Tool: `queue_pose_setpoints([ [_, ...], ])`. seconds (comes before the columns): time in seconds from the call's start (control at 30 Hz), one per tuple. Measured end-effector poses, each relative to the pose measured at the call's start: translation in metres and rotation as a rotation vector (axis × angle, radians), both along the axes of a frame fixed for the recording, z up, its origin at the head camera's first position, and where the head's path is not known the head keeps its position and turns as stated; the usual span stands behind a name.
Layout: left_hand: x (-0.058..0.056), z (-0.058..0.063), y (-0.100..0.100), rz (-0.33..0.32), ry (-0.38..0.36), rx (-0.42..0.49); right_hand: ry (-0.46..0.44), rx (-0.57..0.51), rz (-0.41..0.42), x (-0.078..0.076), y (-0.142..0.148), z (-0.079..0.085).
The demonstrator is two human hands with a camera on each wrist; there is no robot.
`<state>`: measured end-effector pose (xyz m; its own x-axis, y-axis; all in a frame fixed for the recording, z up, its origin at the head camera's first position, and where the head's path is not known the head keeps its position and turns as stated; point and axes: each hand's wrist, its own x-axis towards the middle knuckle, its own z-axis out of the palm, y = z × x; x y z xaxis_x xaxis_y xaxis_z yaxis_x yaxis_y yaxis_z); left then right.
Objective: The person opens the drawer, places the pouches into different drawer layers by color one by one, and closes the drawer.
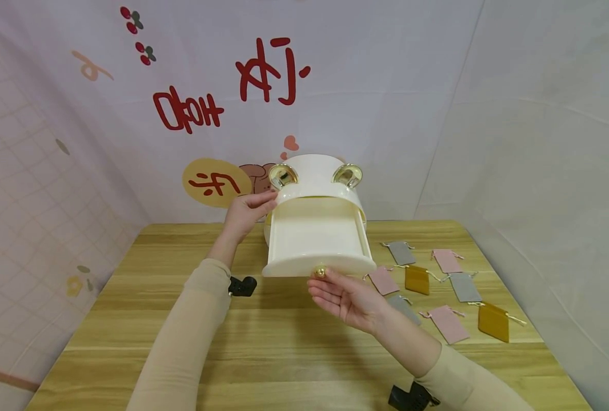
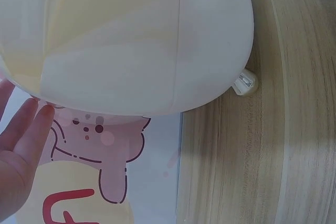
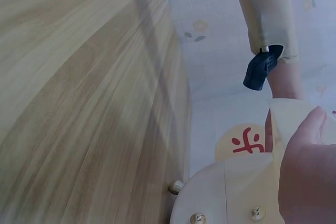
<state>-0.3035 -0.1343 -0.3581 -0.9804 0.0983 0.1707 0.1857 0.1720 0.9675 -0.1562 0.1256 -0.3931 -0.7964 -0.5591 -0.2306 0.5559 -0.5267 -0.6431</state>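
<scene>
A white rounded storage box (image 1: 312, 171) with two gold ear-like ornaments stands at the back of the table. Its upper drawer (image 1: 290, 266) is pulled out toward me, and the inside shows bare. With thumb and fingertips my right hand (image 1: 353, 299) pinches the gold knob (image 1: 320, 272) on the drawer front, palm turned up. My left hand (image 1: 248, 214) touches the box's left side with nearly straight fingers. In the left wrist view those fingertips (image 2: 44, 114) meet the edge of the white shell. The right wrist view shows the right hand (image 3: 310, 177) in front of the box.
Several small drawstring pouches lie at the right of the wooden table (image 1: 263, 354): grey (image 1: 401, 252), pink (image 1: 446, 261) and mustard (image 1: 417, 279). Some lie close beside the right forearm. A printed cloth (image 1: 376, 85) hangs behind the box.
</scene>
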Motion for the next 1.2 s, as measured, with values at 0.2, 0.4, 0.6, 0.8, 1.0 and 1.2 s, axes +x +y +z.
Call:
queue_pose_setpoints([
  [0.2, 0.001, 0.002, 0.001, -0.002, -0.002, -0.001, 0.006, 0.010, 0.027, 0.000, 0.004, 0.000],
  [0.4, 0.001, 0.002, 0.001, 0.001, 0.005, -0.007, 0.009, 0.054, 0.036, 0.002, 0.013, 0.000],
  [0.6, 0.002, 0.001, -0.001, 0.005, 0.011, -0.005, 0.069, 0.080, 0.074, 0.006, 0.025, -0.001],
  [0.8, 0.002, 0.001, -0.001, 0.005, 0.013, -0.006, 0.142, 0.093, 0.111, 0.006, 0.040, -0.007],
  [1.0, 0.003, 0.001, -0.001, 0.009, 0.010, -0.013, 0.134, 0.133, 0.084, 0.004, 0.058, -0.016],
  [1.2, 0.001, -0.001, 0.000, 0.012, 0.004, -0.006, 0.131, 0.156, 0.062, 0.004, 0.078, -0.028],
])
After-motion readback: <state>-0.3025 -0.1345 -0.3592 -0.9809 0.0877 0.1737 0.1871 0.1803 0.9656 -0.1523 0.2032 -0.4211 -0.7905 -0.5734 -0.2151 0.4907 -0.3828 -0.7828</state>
